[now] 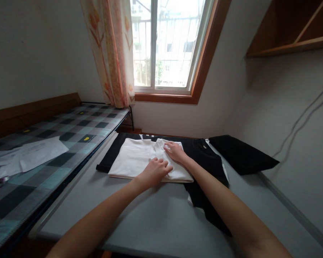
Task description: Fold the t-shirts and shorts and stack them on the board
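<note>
A folded white garment (pixel 131 157) lies on top of a spread black garment (pixel 204 154), on the grey table (pixel 140 222). My left hand (pixel 155 171) rests on the front part of the white garment, its fingers somewhat curled but apart, with nothing gripped. Farther back, near the collar-like part of the white cloth, my right hand (pixel 174 151) lies with its fingers spread over the fabric. One leg or sleeve of the black garment reaches toward the front, partly under my right forearm.
Another black folded item (pixel 242 154) is at the table's right, by the wall. To the left stands a bed with a checkered mattress (pixel 97 125) and white papers (pixel 40 154). Behind are a curtain (pixel 113 53) and a window; a wooden shelf (pixel 298 46) hangs upper right.
</note>
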A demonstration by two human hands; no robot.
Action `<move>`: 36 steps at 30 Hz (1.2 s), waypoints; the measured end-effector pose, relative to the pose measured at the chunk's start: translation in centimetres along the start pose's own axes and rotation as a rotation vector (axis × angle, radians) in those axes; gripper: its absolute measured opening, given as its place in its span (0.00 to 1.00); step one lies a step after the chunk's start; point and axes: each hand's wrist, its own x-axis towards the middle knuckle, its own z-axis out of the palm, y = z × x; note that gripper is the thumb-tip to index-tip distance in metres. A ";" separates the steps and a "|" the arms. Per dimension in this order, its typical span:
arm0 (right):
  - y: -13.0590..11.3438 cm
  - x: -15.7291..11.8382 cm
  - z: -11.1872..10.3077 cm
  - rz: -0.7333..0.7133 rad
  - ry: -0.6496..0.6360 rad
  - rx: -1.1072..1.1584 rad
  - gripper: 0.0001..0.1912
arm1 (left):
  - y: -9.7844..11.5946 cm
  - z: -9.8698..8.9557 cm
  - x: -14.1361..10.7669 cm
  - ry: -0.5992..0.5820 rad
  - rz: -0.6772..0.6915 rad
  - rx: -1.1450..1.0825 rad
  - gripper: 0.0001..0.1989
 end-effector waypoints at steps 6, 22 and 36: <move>-1.3 4.5 1.4 0.250 0.065 -0.025 0.22 | 0.5 0.6 0.2 0.018 -0.011 0.044 0.06; -1.5 5.2 2.0 0.199 0.115 0.076 0.18 | -0.7 0.3 -0.6 -0.079 -0.098 -0.356 0.13; 7.4 -4.4 -1.3 0.174 0.253 0.097 0.13 | -4.9 2.5 -0.2 -0.024 -0.755 -0.150 0.15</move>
